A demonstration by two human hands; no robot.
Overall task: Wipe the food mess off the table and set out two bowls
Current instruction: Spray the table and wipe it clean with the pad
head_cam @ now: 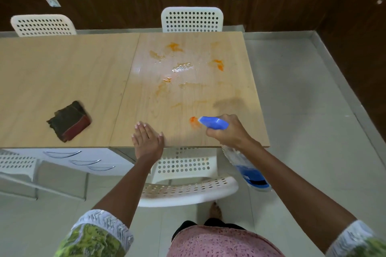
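Observation:
Orange food smears (218, 64) and wet droplets are spread over the right half of the light wooden table (83, 73). One bright orange blob (194, 121) lies near the front edge. My right hand (228, 132) grips a spray bottle (248, 168) with a blue nozzle (213, 122) pointing at that blob; the bottle's clear body with blue liquid hangs below the table edge. My left hand (147, 139) rests flat on the table's front edge, fingers straight. A folded dark cloth (70, 120) with a red side lies on the left half. No bowls are in view.
A white perforated chair (188, 190) stands between me and the table. Two more white chairs (192, 19) (42, 25) stand at the far side. White drawers (79, 160) sit under the table at left. Pale tiled floor (302, 110) runs along the right.

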